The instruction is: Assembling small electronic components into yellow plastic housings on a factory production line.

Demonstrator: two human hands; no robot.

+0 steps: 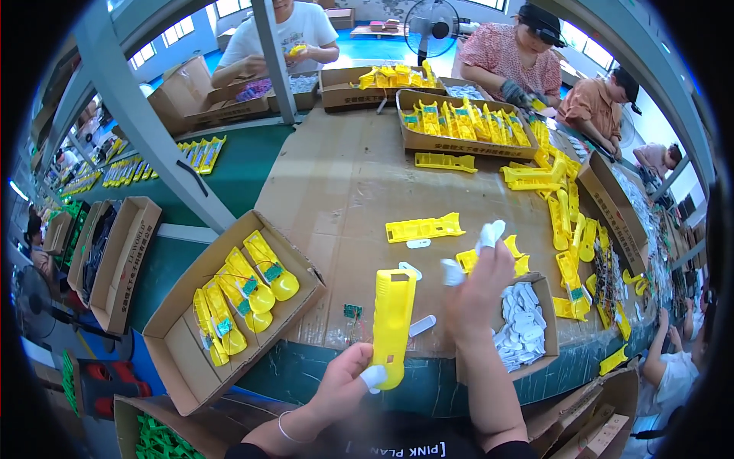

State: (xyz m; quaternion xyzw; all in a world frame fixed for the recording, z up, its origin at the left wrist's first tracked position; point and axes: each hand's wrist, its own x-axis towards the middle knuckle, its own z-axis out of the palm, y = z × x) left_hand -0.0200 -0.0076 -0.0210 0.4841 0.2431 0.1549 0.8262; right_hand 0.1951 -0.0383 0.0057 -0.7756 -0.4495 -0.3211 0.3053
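Note:
My left hand (348, 379) grips a yellow plastic housing (394, 314) by its rounded lower end and holds it upright. White covers sit on some of my fingertips on both hands. To the right, my right hand (483, 287) is raised, thumb and forefinger apart, with nothing seen between them. Behind it lies a yellow shell piece (522, 265), partly hidden. A small green circuit board (352, 311) with thin wires rests left of the held housing. Close to the housing lie a white oval cover (422, 326) and another yellow shell (425, 228).
An open carton (177, 389) at left holds yellow housings with circuit boards. White covers fill a box (549, 348) beside my right forearm. Yellow shells (562, 218) pile up along the right. Across the table stands a carton of shells (459, 145); people work beyond it. A metal post (164, 130) rises at left.

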